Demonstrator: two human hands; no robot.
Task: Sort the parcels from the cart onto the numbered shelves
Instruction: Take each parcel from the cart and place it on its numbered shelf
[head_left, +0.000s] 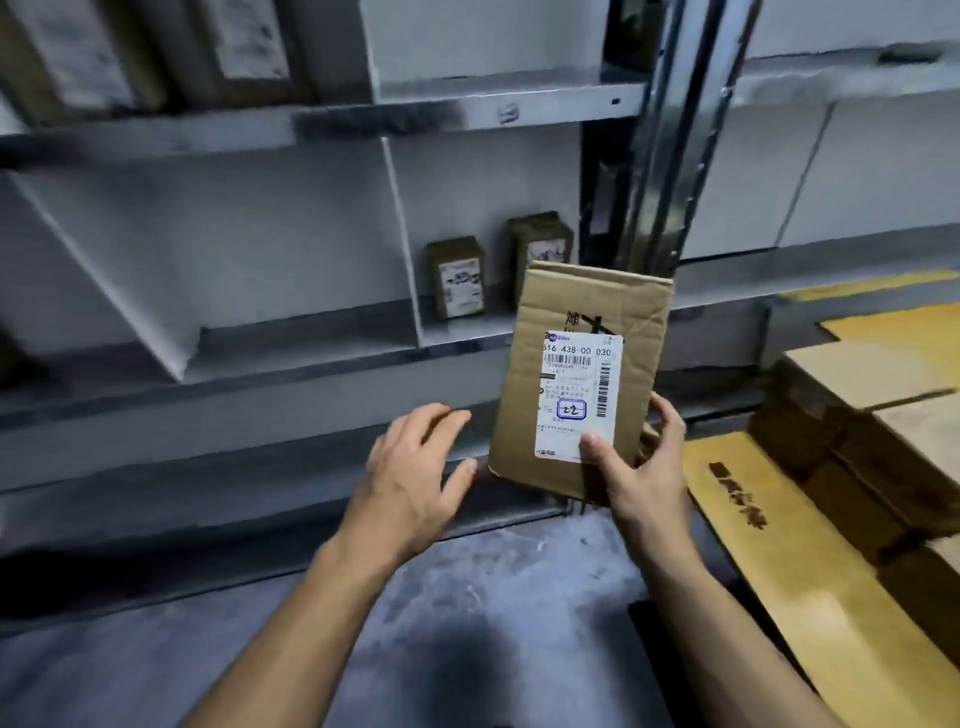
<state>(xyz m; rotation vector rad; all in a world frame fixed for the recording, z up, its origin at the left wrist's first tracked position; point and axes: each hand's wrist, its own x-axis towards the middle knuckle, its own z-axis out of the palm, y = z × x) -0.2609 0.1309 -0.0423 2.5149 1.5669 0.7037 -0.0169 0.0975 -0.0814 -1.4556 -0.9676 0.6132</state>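
**A parcel is held up for a label check in front of the grey shelves.**

Head view: the right hand (641, 467) grasps the flat cardboard parcel (587, 312) at its lower edge, thumb pressed on the white label (579, 384) and fingers wrapped behind the right side. It is held upright in the air between the shelves (332, 364) and the stacked cartons (857, 395) at the right. The left hand (415, 473) is released, fingers loosely spread, just beside the lower left corner. Two small parcels (457, 278) stand on the shelf behind. One hand carries it, so it looks light. The creased card may flex, so a grip on both long edges seems safest.
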